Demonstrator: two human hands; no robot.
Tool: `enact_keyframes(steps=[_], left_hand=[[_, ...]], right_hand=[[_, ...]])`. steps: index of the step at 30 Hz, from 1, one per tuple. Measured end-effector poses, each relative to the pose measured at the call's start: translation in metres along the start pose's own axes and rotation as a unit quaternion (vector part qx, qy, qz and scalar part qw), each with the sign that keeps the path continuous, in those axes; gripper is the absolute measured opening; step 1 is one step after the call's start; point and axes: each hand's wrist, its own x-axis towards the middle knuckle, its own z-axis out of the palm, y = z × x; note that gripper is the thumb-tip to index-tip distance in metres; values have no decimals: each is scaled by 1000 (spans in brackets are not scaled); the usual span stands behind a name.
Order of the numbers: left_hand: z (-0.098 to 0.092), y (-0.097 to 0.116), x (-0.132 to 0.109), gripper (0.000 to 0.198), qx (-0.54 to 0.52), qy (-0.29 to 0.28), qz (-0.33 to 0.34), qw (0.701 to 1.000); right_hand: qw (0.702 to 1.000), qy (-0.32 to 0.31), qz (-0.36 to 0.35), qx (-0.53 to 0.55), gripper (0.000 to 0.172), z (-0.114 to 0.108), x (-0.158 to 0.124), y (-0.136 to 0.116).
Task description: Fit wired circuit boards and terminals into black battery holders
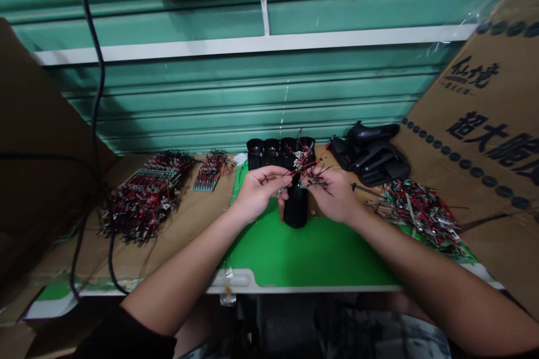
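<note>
Green worktop mat (307, 252) below: my left hand (261, 193) and right hand (330, 193) both pinch thin red-and-black wires (309, 171) above a black cylinder (296, 207). I'd keep those pinches light so nothing snags.

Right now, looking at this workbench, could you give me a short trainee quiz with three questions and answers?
1. True or false: the left hand and right hand are both holding red-and-black wires.
2. What is the upright black tube standing on? A: green mat; B: cardboard; C: power strip.
3. How many black tubes stand in the row behind the hands?

Key: 1 true; 2 A; 3 four.
</note>
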Motion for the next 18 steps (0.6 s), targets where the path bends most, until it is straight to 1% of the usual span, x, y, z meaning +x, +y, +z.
enact_keyframes(steps=[2, 4, 5, 7, 10, 13, 15, 18], left_hand=[[0, 1, 0, 39, 13, -19, 0, 1000], [-1, 1, 0, 36, 25, -24, 5, 999], [-1, 0, 1, 35, 32, -16, 13, 999], [-2, -1, 2, 32, 54, 18, 42, 997], [-2, -2, 2, 31, 89, 66, 82, 990], [-1, -2, 1, 31, 115, 68, 94, 987], [0, -2, 1, 30, 123, 74, 104, 984], [0, 0, 1, 29, 123, 97, 119, 980]], right_hand=[[1000, -1, -9, 1, 25, 0, 0, 0], [1000, -9, -19, 12, 27, 0, 1, -1], [1000, -12, -22, 17, 28, 0, 1, -3], [1000, -13, -24, 14, 31, 0, 1, -5], [999, -1, -38, 3, 33, 0, 1, -6], [998, 3, -61, 11, 35, 1, 2, -4], [998, 10, -64, 10, 34, 1, 1, -4], [998, 24, -60, -5, 29, 0, 0, -5]])
